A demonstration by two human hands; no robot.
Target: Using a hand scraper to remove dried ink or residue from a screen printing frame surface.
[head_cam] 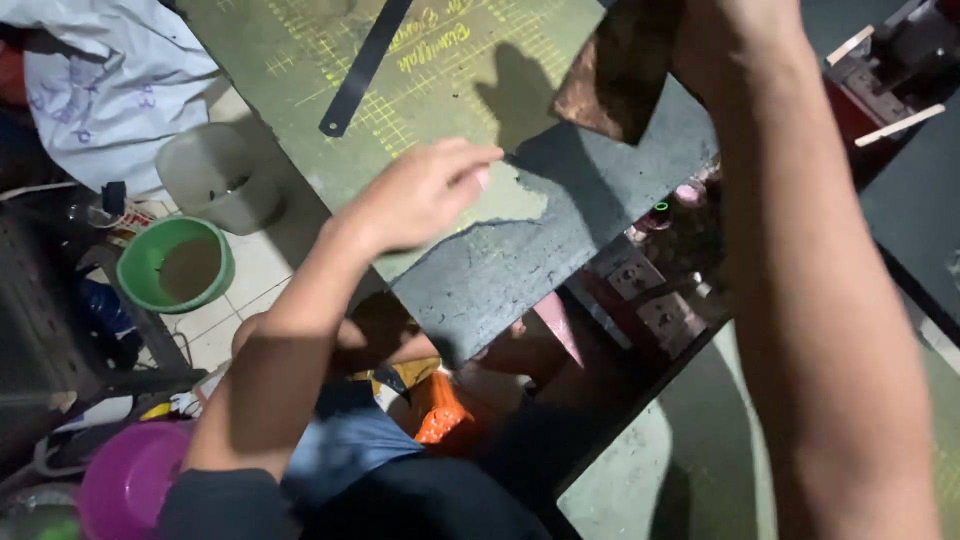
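Because the top edge of the head view cuts off the right hand [735, 35], its fingers cannot be seen and its grip cannot be determined; it sits against a brown, worn leather-like piece [620, 70] raised above the far end of the dark grey sheet [540, 240]. The left hand [420, 190] is loosely curled, grasping nothing, its fingertips [480, 160] over the upper edge of the grey sheet beside a pale smeared patch [505, 200] on that sheet. What the fingertips carry, if anything, is too small to tell.

The grey sheet lies diagonally on a green cutting mat [300, 60] with a yellow grid. Beyond the sheet's upper edge, a dark metal strip [362, 68] lies on the mat. Right of the sheet, the right forearm blocks most of a red machine [880, 70] and a cluttered strip with white sockets [650, 295]; details there are hard to make out.

Left of the sheet, past the mat's edge, a white tub [215, 175] and a green bowl [175, 265] stand on pale floor tiles, with a white cloth [110, 90] behind them. Below the sheet a purple bowl [130, 480] and an orange item [440, 410] show in shadow.
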